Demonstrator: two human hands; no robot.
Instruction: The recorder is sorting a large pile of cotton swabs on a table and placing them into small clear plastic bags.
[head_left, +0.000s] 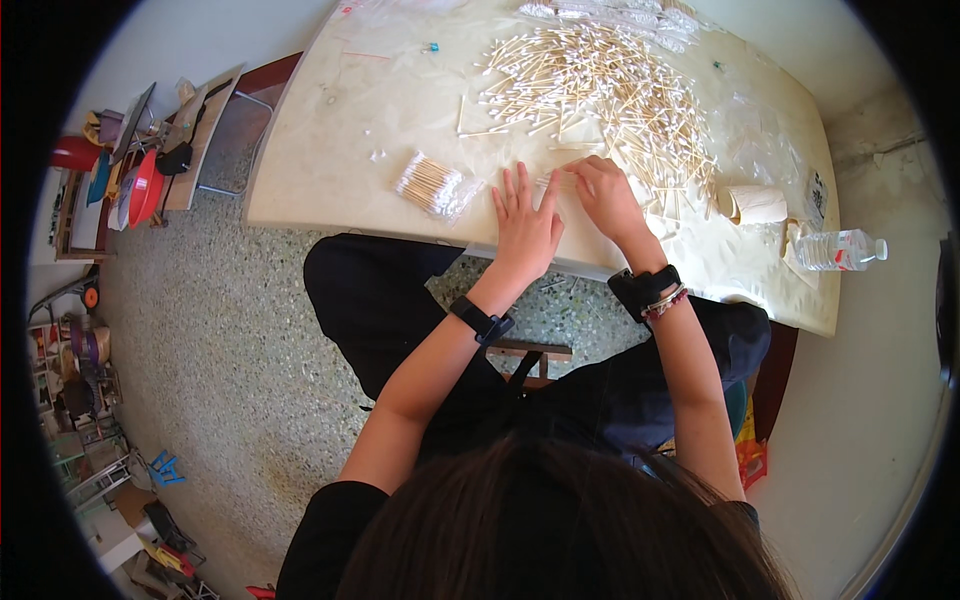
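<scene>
A large heap of loose cotton swabs (610, 95) with wooden sticks and white tips covers the far middle and right of the table. My left hand (527, 225) rests flat near the table's front edge, fingers spread and holding nothing. Just to its right, my right hand (607, 200) has its fingers pinched together close to the tabletop. Something clear or pale shows faintly between the two hands, too indistinct to name. Left of my left hand lies a neat bundle of cotton swabs (428, 184) partly in a clear plastic bag (463, 197).
A paper roll (752, 205) and a clear water bottle (838, 251) lie at the right end of the table (330, 150). Packed swab bags (640, 20) line the far edge. Crumpled clear plastic (765, 150) lies right of the heap.
</scene>
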